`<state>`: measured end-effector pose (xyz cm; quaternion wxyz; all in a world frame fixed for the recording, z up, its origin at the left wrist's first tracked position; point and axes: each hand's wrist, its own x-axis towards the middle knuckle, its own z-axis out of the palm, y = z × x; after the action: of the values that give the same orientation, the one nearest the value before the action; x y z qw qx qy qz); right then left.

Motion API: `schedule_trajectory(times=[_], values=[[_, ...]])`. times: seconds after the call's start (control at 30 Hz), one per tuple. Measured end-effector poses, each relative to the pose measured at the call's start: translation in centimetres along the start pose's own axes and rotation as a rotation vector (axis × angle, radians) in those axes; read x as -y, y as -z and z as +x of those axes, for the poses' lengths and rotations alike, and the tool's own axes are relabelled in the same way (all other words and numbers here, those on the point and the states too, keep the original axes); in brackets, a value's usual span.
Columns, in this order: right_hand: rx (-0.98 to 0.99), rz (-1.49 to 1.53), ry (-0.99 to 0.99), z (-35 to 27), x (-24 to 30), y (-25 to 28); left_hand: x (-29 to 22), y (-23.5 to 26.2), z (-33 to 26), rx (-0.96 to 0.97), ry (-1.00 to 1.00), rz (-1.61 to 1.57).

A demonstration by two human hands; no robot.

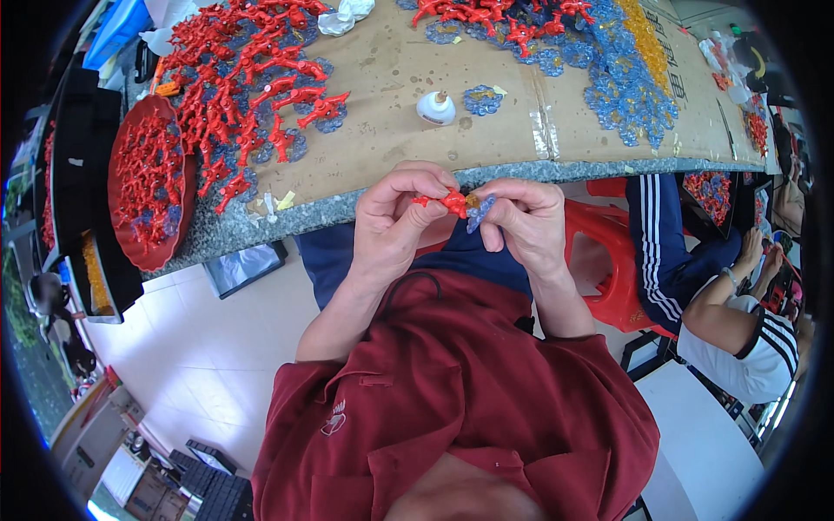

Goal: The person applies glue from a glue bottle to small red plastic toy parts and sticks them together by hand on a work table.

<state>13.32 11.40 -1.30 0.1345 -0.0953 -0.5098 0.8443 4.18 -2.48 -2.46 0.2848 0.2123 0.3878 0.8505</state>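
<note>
My left hand [395,221] is closed on a small red plastic figure [454,204], its thumb and fingers pinching one end. Facing it, my right hand [532,224] pinches a clear blue flower-shaped piece [479,214] with a bit of yellow on it. The two parts meet between my fingertips, just off the table's near edge; whether they are joined I cannot tell. Beyond my hands, a small white squeeze bottle with a brown tip [436,108] stands on the cardboard. Beside it lies another clear blue flower-shaped piece [483,100].
Cardboard [382,104] covers the stone table [321,206]. Red figures [234,74] on blue pieces spread over its left; blue pieces [621,95] and yellow ones [650,43] pile at right. A red tray [148,252] holds more figures. Another person [734,339] works at the right, near a red stool [608,260].
</note>
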Motion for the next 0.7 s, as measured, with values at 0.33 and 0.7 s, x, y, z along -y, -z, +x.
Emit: schedule_trajectory(times=[0.33, 0.7], values=[[-0.088, -0.087, 0.003, -0.3, 0.3, -0.8, 0.1, 0.2, 0.0, 0.004, -0.039, 0.091], [-0.155, -0.321, 0.189, -1.0, 0.0, -1.7, 0.5, 0.6, 0.0, 0.012, 0.041, 0.021]])
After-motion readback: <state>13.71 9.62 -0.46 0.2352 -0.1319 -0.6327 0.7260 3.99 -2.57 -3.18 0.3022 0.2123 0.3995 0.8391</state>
